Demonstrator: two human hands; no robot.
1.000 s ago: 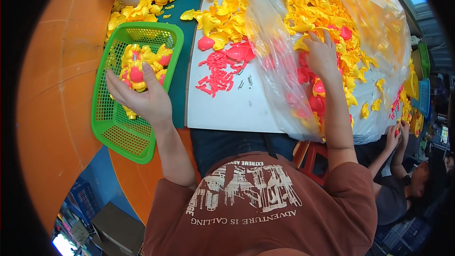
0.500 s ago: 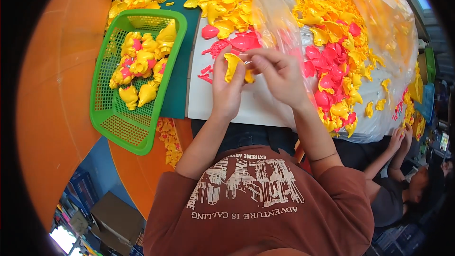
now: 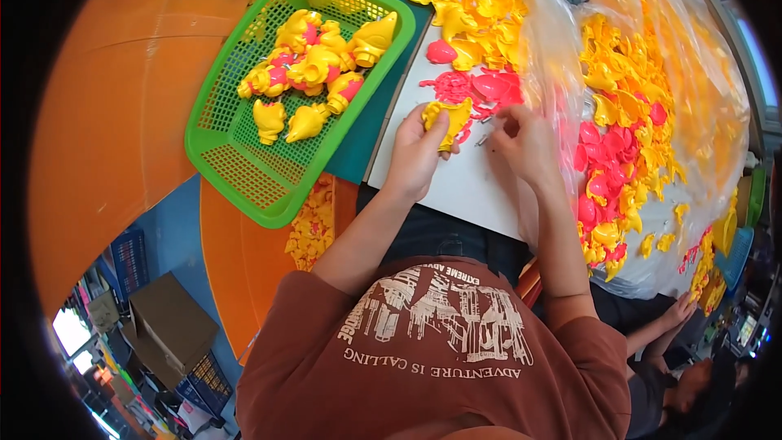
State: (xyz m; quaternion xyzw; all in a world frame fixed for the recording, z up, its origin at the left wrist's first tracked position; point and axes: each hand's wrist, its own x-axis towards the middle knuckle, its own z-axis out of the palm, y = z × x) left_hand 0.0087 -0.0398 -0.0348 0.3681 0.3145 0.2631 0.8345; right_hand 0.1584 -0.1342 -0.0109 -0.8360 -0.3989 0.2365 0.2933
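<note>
The left hand [image 3: 417, 151] holds a yellow shell piece [image 3: 450, 121] over the near left part of the white bench [image 3: 468, 191], thumb laid across it and fingers wrapped beneath. The piece lies at that hand's fingertip end, its longer axis seeming to run away from the wearer, though the grip hides part of its outline. The right hand [image 3: 528, 145] is just to the right of it, apart from the piece, its fingers curled close together; whether they pinch something small cannot be told. Small metal pieces [image 3: 482, 140] lie between the two hands, nearer the right one. Just beyond are thin pink parts [image 3: 448, 85] and pink shells [image 3: 498, 90]. A green basket [image 3: 244, 182] with yellow-and-pink figures [image 3: 314, 68] stands to the left, nearer the left hand.
</note>
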